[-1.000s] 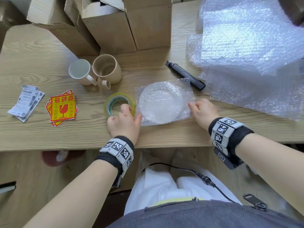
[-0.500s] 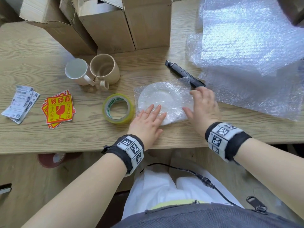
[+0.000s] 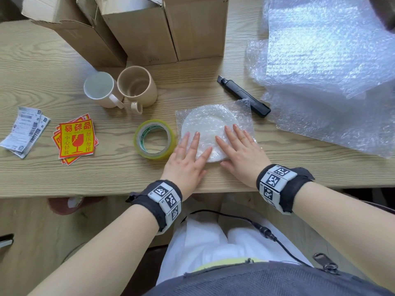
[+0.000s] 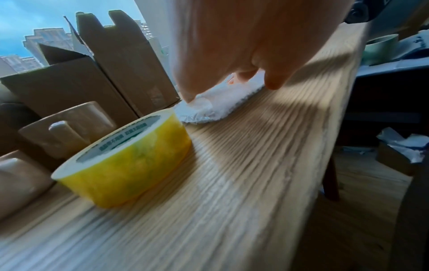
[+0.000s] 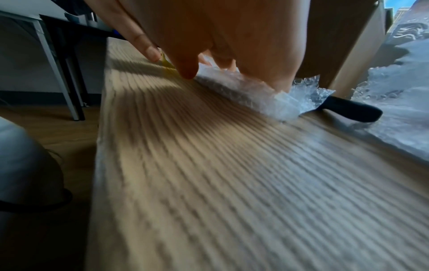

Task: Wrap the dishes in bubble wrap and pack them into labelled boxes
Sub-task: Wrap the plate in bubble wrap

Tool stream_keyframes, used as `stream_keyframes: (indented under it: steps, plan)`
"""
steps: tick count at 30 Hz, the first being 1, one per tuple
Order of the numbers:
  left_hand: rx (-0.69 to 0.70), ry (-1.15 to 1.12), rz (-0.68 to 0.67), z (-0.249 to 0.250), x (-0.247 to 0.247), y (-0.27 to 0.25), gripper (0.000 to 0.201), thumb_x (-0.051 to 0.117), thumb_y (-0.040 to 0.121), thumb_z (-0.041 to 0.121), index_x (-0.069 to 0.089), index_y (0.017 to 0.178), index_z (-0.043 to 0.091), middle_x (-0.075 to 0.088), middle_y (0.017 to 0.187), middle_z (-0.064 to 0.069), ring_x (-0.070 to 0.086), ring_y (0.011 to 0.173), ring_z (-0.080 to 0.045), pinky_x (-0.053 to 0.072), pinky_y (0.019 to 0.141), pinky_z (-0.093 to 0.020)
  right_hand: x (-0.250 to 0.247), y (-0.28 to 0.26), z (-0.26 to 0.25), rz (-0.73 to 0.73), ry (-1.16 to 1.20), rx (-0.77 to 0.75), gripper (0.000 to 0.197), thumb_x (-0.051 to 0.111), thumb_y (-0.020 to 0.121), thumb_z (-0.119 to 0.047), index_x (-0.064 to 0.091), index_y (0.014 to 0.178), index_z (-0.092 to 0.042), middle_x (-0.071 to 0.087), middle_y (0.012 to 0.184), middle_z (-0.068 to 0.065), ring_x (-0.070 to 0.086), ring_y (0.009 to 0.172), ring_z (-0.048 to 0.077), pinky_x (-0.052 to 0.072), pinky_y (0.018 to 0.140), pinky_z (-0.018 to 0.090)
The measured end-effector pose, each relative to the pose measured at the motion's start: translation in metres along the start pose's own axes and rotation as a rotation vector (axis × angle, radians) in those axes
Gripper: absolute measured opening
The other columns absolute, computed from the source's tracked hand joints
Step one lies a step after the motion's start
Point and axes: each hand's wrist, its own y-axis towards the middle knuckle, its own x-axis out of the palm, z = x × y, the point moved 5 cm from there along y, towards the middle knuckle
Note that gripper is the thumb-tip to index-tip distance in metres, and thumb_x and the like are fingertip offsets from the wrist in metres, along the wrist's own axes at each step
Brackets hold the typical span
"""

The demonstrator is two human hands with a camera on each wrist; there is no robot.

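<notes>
A white plate (image 3: 208,124) wrapped in a small sheet of bubble wrap (image 3: 245,110) lies flat near the table's front edge. My left hand (image 3: 188,154) rests on its near left part with straight, spread fingers. Flat on the near right part lies my right hand (image 3: 239,150). In the left wrist view the wrapped plate (image 4: 209,106) shows under my fingers; in the right wrist view its edge (image 5: 255,93) shows under my palm. Two mugs, one white (image 3: 100,90) and one beige (image 3: 139,86), lie unwrapped at the back left. Cardboard boxes (image 3: 149,28) stand behind them.
A yellow tape roll (image 3: 155,138) sits just left of the plate. A black utility knife (image 3: 243,96) lies behind it. A big heap of bubble wrap (image 3: 327,71) covers the right side. Red fragile stickers (image 3: 75,137) and paper labels (image 3: 24,131) lie at the left.
Both hands have moved from the plate's sides onto its top. The left hand left the tape roll, and the right hand slid in from the plate's right edge.
</notes>
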Motion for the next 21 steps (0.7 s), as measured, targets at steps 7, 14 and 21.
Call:
stream_keyframes:
  steps: [7,14,21]
  plan:
    - [-0.017,-0.05,-0.079,-0.009,0.008,0.003,0.058,0.031,0.101,0.038,0.002,0.151,0.034,-0.02,0.155,-0.02,-0.008,0.146,-0.034,0.013,0.116,-0.038,0.0,0.003,-0.001,-0.037,-0.028,-0.005,0.074,0.038,0.096,-0.048,-0.004,0.151,-0.022,-0.015,0.157,0.01,-0.019,0.144,0.027,-0.011,0.116,0.038]
    - [0.023,0.137,-0.153,-0.011,-0.005,0.011,0.059,0.027,0.1,0.046,-0.004,0.15,0.035,-0.006,0.157,-0.023,0.0,0.146,-0.034,0.003,0.118,-0.041,-0.005,0.003,-0.005,-0.064,-0.006,0.026,0.076,0.038,0.094,-0.053,-0.002,0.151,-0.023,-0.013,0.158,0.009,-0.019,0.144,0.026,-0.011,0.115,0.037]
    - [-0.123,-0.244,0.06,-0.03,-0.03,-0.006,0.051,0.045,0.096,0.034,0.032,0.145,0.026,0.019,0.155,-0.01,0.023,0.14,-0.026,0.021,0.113,-0.036,-0.034,0.009,-0.015,0.044,0.194,0.147,0.058,0.039,0.094,-0.053,0.038,0.141,-0.02,0.024,0.152,0.009,0.011,0.142,0.025,0.005,0.117,0.039]
